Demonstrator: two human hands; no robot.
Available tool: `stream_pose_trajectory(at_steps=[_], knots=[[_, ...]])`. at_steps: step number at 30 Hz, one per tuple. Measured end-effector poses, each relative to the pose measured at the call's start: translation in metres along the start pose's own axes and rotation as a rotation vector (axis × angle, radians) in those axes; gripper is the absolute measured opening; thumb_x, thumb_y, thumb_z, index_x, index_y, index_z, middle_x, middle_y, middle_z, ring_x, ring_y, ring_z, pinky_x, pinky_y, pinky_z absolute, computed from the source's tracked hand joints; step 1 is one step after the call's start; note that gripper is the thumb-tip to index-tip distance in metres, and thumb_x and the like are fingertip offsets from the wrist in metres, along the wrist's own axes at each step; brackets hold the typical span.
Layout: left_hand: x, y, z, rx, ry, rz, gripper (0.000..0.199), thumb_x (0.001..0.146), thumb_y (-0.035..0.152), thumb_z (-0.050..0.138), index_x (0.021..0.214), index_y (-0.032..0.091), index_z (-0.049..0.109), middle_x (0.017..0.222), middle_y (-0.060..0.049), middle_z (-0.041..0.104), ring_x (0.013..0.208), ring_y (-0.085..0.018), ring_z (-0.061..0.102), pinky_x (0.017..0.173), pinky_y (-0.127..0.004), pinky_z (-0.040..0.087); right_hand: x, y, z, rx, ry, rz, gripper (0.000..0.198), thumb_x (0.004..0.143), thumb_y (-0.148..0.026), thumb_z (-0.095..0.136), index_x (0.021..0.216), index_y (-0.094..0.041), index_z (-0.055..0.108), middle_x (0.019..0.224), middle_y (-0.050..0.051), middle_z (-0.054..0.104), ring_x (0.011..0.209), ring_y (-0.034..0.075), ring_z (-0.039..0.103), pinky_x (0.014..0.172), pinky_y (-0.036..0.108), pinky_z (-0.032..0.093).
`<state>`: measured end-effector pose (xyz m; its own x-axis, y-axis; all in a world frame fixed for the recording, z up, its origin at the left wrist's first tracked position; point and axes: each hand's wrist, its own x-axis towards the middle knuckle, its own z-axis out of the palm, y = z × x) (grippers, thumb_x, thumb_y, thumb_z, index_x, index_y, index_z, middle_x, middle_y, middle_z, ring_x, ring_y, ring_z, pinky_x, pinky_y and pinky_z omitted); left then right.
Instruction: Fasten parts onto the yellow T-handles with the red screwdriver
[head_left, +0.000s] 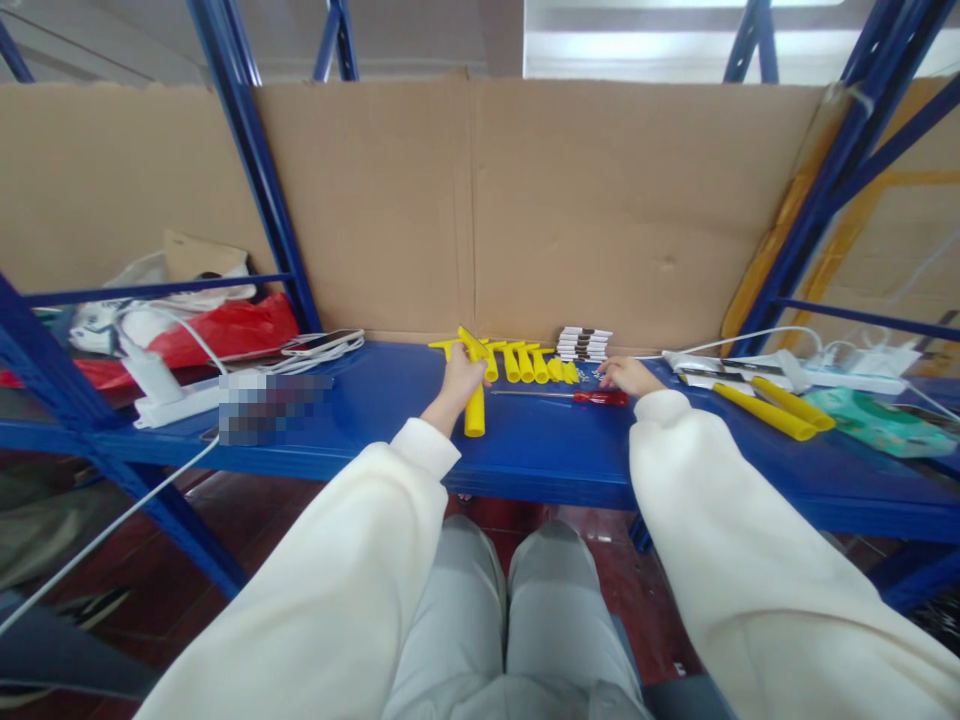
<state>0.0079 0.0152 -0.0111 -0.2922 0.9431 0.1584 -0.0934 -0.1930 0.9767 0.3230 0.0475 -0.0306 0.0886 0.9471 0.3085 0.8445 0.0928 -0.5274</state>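
- Left hand (463,378): fingers clamped around a yellow T-shaped piece (475,425), its tube end towards the person;
- right hand (628,374): fingers curled low by small loose bits (588,376); whether they pinch one, I cannot tell;
- the step in hand looks like steadying the piece while picking up a bit; that move calls for a fine pinch and a still left hand;
- just beyond: red-handled screwdriver (600,397), row of yellow pieces (526,368), white stack (583,344), all on the blue surface (540,445).

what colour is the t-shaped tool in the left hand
The T-shaped tool is bright yellow, best seen in the head view.
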Motion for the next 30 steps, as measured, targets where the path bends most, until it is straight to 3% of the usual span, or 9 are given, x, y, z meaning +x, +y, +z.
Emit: stream_pose_trajectory(at_steps=[3, 7, 13, 17, 23, 26, 30], knots=[[-0.001, -0.001, -0.001, 0.069, -0.015, 0.027, 0.04, 0.069, -0.008, 0.069, 0.094, 0.022, 0.058, 0.089, -0.002, 0.065, 0.052, -0.013, 0.063, 0.05, -0.021, 0.043, -0.002, -0.003, 0.002, 0.055, -0.054, 0.055, 0.032, 0.088, -0.009, 0.045, 0.093, -0.014, 0.076, 0.073, 0.006, 0.075, 0.071, 0.015, 0.07, 0.075, 0.024, 0.054], [0.001, -0.004, -0.001, 0.162, -0.035, 0.047, 0.039, 0.072, -0.005, 0.067, 0.098, 0.022, 0.057, 0.084, -0.002, 0.065, 0.048, -0.014, 0.061, 0.046, -0.021, 0.042, -0.002, -0.005, 0.004, 0.066, -0.029, 0.041, 0.032, 0.087, -0.009, 0.045, 0.089, -0.016, 0.076, 0.077, 0.006, 0.077, 0.077, 0.016, 0.072, 0.077, 0.023, 0.055], [0.005, -0.009, -0.001, 0.036, -0.041, -0.003, 0.045, 0.068, -0.004, 0.074, 0.098, 0.023, 0.056, 0.085, -0.002, 0.064, 0.049, -0.013, 0.062, 0.044, -0.019, 0.043, -0.009, -0.016, -0.001, 0.014, -0.05, -0.002, 0.029, 0.086, -0.01, 0.049, 0.089, -0.014, 0.077, 0.087, 0.008, 0.079, 0.08, 0.017, 0.071, 0.081, 0.024, 0.054], [0.005, -0.009, -0.002, 0.111, -0.045, 0.024, 0.048, 0.072, -0.003, 0.073, 0.108, 0.022, 0.054, 0.093, -0.005, 0.067, 0.052, -0.013, 0.065, 0.043, -0.018, 0.044, -0.021, -0.026, -0.01, -0.03, -0.128, -0.061, 0.018, 0.084, -0.026, 0.064, 0.083, -0.015, 0.078, 0.084, 0.006, 0.078, 0.082, 0.02, 0.07, 0.08, 0.028, 0.054], [0.005, -0.007, -0.005, 0.444, -0.126, 0.057, 0.057, 0.084, 0.004, 0.063, 0.133, 0.019, 0.037, 0.114, -0.011, 0.069, 0.058, -0.012, 0.069, 0.05, -0.02, 0.052, -0.033, -0.034, -0.026, -0.006, -0.402, -0.14, 0.054, 0.068, -0.071, 0.074, 0.085, -0.02, 0.08, 0.086, 0.006, 0.077, 0.086, 0.024, 0.069, 0.079, 0.032, 0.053], [0.004, -0.006, -0.005, 0.466, -0.131, 0.079, 0.058, 0.085, 0.002, 0.061, 0.135, 0.018, 0.034, 0.117, -0.013, 0.069, 0.058, -0.012, 0.07, 0.052, -0.021, 0.054, -0.034, -0.033, -0.027, -0.004, -0.441, -0.169, 0.06, 0.061, -0.074, 0.076, 0.09, -0.022, 0.081, 0.091, 0.006, 0.077, 0.09, 0.026, 0.069, 0.08, 0.034, 0.053], [0.003, -0.004, -0.004, 0.44, -0.177, 0.104, 0.057, 0.088, 0.0, 0.056, 0.137, 0.017, 0.034, 0.123, -0.014, 0.067, 0.054, -0.01, 0.067, 0.053, -0.022, 0.054, -0.032, -0.028, -0.021, 0.001, -0.426, -0.239, 0.053, 0.059, -0.068, 0.08, 0.086, -0.023, 0.08, 0.093, 0.006, 0.077, 0.095, 0.028, 0.069, 0.085, 0.036, 0.054]])
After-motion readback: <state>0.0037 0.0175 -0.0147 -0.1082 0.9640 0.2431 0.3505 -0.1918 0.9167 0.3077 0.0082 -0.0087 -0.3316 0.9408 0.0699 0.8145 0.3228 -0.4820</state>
